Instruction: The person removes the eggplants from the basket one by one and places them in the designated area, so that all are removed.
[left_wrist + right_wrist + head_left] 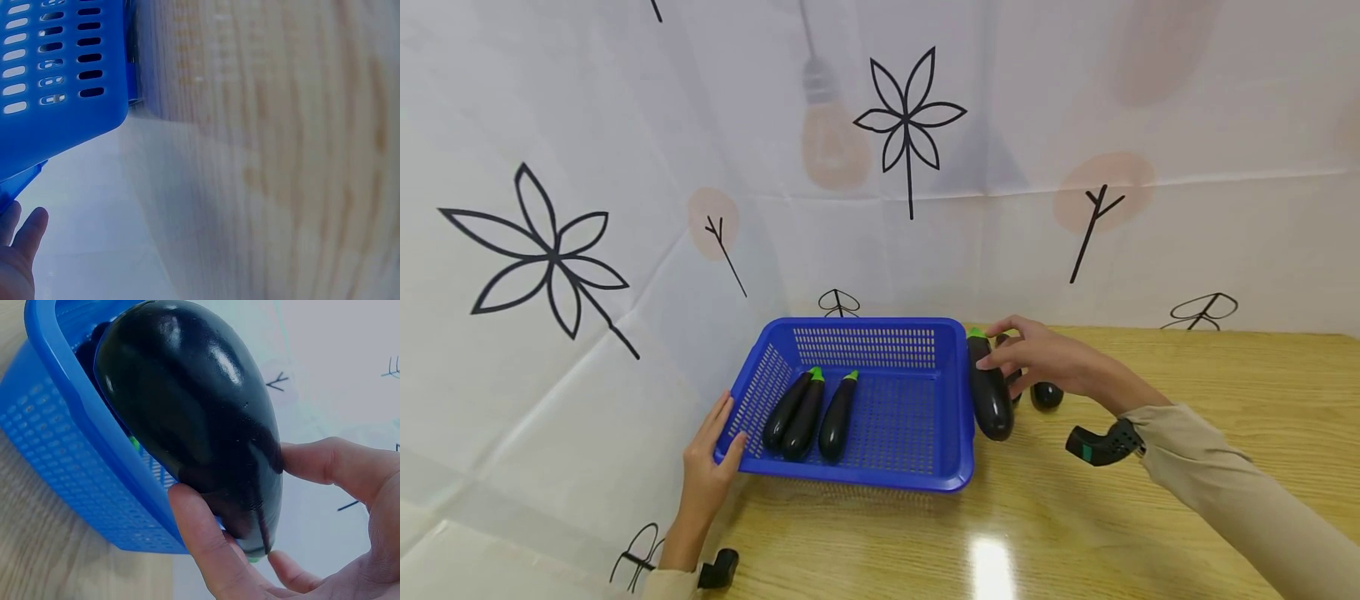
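My right hand (1033, 357) pinches a glossy dark eggplant (989, 392) with a bright green stem end. It is held just beside the right rim of a blue plastic basket (957, 408). In the right wrist view the eggplant (187, 406) lies between thumb and fingers, overlapping the basket's rim. Three eggplants lie inside the basket toward its left, among them the rightmost eggplant (838, 421). At the front left corner, my left hand (709, 458) rests on the basket rim with fingers fairly straight and thumb spread; the left wrist view catches only its fingertips (31, 228).
Behind the right hand, another dark eggplant (1047, 396) lies on the wooden table (1247, 400), with one more partly hidden by the fingers. A white patterned cloth (760, 125) hangs along the back and left.
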Action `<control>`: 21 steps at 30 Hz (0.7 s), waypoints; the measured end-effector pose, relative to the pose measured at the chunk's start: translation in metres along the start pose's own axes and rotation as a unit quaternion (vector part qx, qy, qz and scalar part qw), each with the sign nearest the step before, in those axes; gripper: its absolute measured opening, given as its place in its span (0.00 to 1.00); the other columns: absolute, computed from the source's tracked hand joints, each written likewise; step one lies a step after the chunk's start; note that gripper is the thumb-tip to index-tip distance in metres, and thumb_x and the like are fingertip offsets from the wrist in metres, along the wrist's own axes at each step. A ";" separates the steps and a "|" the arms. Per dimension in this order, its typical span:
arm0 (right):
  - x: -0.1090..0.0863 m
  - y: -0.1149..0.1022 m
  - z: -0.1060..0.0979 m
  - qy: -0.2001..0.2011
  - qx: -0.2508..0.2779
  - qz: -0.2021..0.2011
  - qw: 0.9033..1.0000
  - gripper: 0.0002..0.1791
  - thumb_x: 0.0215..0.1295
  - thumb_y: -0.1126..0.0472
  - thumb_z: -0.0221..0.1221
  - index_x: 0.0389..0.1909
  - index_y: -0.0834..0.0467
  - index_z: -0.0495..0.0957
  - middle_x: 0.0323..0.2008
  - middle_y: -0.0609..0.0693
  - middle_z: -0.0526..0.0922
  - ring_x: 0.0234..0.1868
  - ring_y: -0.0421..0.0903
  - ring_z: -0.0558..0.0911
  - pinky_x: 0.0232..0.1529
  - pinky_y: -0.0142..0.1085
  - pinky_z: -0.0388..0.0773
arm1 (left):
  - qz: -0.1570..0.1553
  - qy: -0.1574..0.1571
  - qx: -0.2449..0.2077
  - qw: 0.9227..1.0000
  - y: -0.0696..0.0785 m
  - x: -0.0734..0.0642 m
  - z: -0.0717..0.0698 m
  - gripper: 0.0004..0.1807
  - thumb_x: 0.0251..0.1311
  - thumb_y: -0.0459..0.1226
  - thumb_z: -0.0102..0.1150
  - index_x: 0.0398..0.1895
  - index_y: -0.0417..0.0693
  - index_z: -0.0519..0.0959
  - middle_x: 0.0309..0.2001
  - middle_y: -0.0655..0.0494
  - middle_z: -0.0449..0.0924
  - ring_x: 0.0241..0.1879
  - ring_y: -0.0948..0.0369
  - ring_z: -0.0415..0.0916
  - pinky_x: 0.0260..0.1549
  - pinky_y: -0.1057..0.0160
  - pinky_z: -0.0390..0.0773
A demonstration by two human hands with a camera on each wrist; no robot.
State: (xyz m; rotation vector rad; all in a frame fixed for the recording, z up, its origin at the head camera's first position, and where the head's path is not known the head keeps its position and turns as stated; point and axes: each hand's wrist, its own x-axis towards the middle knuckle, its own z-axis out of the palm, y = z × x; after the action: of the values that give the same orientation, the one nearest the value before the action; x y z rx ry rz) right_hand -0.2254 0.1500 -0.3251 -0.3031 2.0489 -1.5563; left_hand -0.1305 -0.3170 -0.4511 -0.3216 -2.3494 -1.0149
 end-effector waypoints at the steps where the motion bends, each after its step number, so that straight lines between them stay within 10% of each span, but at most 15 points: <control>1: -0.001 0.000 -0.001 -0.001 0.001 0.000 1.000 0.41 0.59 0.60 0.62 0.65 0.68 0.49 0.43 0.60 0.74 0.36 0.50 0.72 0.38 0.48 0.80 | 0.001 0.000 0.000 1.000 0.000 0.000 0.000 0.31 0.58 0.29 0.58 0.67 0.36 0.64 0.68 0.43 0.61 0.66 0.50 0.59 0.58 0.78 0.56; 21: -0.010 0.006 -0.011 0.006 -0.007 0.010 1.000 0.42 0.59 0.58 0.63 0.66 0.66 0.49 0.45 0.61 0.75 0.40 0.53 0.75 0.38 0.46 0.80 | 0.011 0.007 -0.003 1.000 -0.001 0.000 0.000 0.31 0.58 0.28 0.58 0.66 0.35 0.64 0.67 0.40 0.61 0.65 0.46 0.60 0.58 0.79 0.57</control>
State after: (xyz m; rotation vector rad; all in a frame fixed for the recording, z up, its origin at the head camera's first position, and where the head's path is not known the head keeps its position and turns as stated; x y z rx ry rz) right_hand -0.2222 0.1661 -0.3261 -0.2781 2.0669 -1.5351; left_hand -0.1308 -0.3176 -0.4524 -0.3411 -2.3267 -1.0105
